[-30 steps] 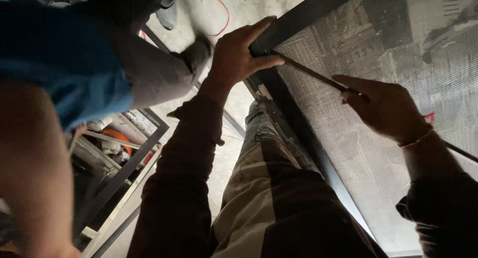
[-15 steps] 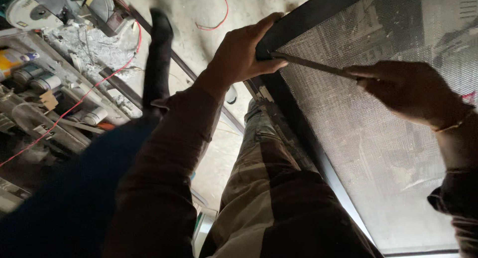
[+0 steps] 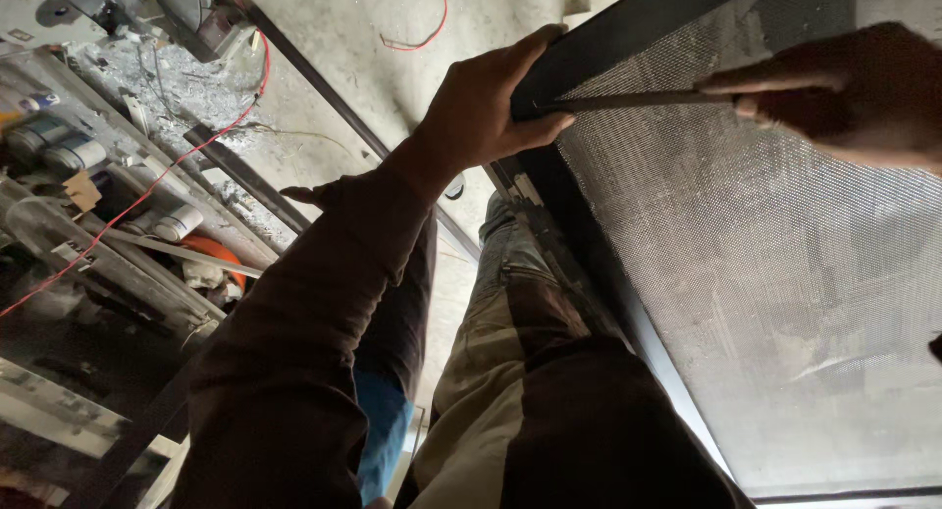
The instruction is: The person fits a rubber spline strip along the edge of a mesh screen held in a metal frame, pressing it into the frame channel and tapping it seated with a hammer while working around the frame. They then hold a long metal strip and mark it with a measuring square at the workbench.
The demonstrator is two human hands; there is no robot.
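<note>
My left hand (image 3: pixel 486 111) grips the top corner of the dark-framed grey mesh screen (image 3: pixel 765 264), fingers curled over its black edge. My right hand (image 3: pixel 849 97) pinches a thin dark metal rod (image 3: pixel 628 102) lying along the mesh's upper edge, its tip reaching my left fingertips.

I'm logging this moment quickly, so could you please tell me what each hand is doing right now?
Left hand: closed around the corner of the dark mesh frame.
Right hand: closed, holding a thin dark tool against the mesh.

Your left hand (image 3: pixel 486 111) grips the dark frame (image 3: pixel 628 38) of the mesh screen (image 3: pixel 775 273) — your right hand (image 3: pixel 844 92) holds a thin rod (image 3: pixel 628 102) across it.
</note>
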